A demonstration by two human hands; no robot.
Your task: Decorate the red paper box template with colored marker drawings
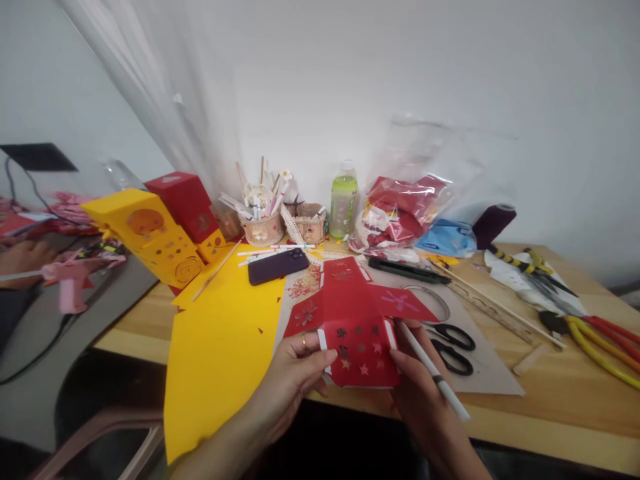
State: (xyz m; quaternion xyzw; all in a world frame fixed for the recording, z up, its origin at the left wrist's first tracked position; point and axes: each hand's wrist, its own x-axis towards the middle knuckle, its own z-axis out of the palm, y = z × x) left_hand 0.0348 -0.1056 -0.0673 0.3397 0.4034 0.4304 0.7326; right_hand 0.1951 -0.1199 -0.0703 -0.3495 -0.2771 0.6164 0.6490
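A red paper box cutout [345, 300], folded out in a cross with flower and star holes, lies partly over the table's front edge. My left hand [295, 367] pinches the left side of its near flap, thumb on top by a white strip. On the right side of that flap, my right hand [417, 373] grips the edge with its thumb. A white marker [435, 373] with a dark band also sits in my right hand, slanting down to the right. Black-handled scissors [453, 347] lie just right of that hand.
Yellow card [225, 340] spreads to the left, below a dark phone [278, 267]. Yellow [150, 233] and red [185, 200] boxes stand behind. A green bottle [344, 200], a utility knife [407, 270] and pliers [600, 333] are around. A person's hand [27, 260] is at far left near a pink glue gun [70, 280].
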